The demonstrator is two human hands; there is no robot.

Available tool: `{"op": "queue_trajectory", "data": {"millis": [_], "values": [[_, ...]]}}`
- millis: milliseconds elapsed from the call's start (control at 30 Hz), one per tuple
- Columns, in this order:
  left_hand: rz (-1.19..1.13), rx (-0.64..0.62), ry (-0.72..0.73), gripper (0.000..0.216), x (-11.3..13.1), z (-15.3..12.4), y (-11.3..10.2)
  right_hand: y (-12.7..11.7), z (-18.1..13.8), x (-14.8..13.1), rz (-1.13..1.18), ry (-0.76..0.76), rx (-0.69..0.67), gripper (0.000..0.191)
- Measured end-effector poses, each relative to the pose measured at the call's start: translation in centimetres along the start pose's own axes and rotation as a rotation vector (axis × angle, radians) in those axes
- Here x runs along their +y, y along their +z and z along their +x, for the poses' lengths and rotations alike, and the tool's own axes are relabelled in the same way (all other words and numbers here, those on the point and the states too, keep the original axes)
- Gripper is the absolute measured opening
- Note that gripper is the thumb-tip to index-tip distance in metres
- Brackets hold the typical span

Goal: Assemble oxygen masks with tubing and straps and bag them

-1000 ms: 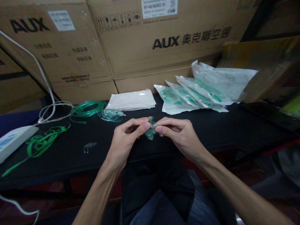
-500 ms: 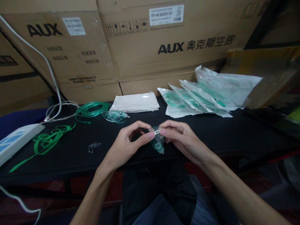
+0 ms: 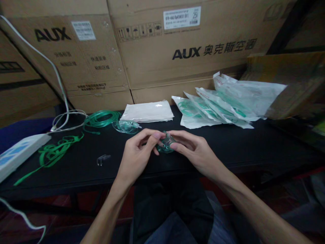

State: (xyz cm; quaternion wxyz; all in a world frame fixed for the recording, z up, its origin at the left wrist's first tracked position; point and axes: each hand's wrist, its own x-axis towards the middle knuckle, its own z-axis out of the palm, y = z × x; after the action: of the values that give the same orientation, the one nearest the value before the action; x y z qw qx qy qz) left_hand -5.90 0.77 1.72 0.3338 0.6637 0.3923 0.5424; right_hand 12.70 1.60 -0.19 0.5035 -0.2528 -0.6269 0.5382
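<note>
A small, clear green oxygen mask (image 3: 166, 146) is held between my two hands, above the front part of the black table. The fingers of my left hand (image 3: 139, 149) are closed on its left side, with the thumb near the top. My right hand (image 3: 196, 147) pinches the right side between thumb and fingers. Fingers cover parts of the mask. Left of my hands, a small clear plastic clip-like piece (image 3: 103, 159) lies on the table. Another clear mask-like piece (image 3: 126, 126) rests beyond my left hand, beside a coil of green tubing (image 3: 101, 119).
Green elastic strap (image 3: 59, 149) lies bunched at the left, near a white power strip (image 3: 21, 152) and white cable (image 3: 59, 76). A white folded packet (image 3: 147, 112) sits behind my hands. Several sealed pouches (image 3: 215, 108) overlap at the right. Large cardboard boxes (image 3: 182, 74) stand behind the table (image 3: 241, 145).
The mask has turned in my hands; its narrow end pointed toward me before and now its wide part faces me. My left thumb has moved up and left. The view has shifted slightly.
</note>
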Motion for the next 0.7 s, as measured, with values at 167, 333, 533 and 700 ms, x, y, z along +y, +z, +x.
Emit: {"op": "queue_trajectory", "data": {"millis": [167, 333, 533, 700], "values": [[0.145, 0.005, 0.105, 0.028, -0.6, 0.2, -0.8, -0.1, -0.1, -0.3, 0.077, 0.027, -0.026, 0.031], [0.305, 0.027, 0.33, 0.006, -0.7, 0.1, -0.3, 0.3, -0.4, -0.4, 0.08, 0.007, -0.013, 0.024], [0.51, 0.244, 0.658, 0.016, -0.3, -0.3, 0.2, 1.0, -1.1, -0.2, -0.077, -0.219, 0.099, 0.025], [0.651, 0.263, 0.788, 0.021, -0.1, -0.5, 0.0, 1.1, -1.8, 0.3, -0.364, -0.427, 0.096, 0.036]]}}
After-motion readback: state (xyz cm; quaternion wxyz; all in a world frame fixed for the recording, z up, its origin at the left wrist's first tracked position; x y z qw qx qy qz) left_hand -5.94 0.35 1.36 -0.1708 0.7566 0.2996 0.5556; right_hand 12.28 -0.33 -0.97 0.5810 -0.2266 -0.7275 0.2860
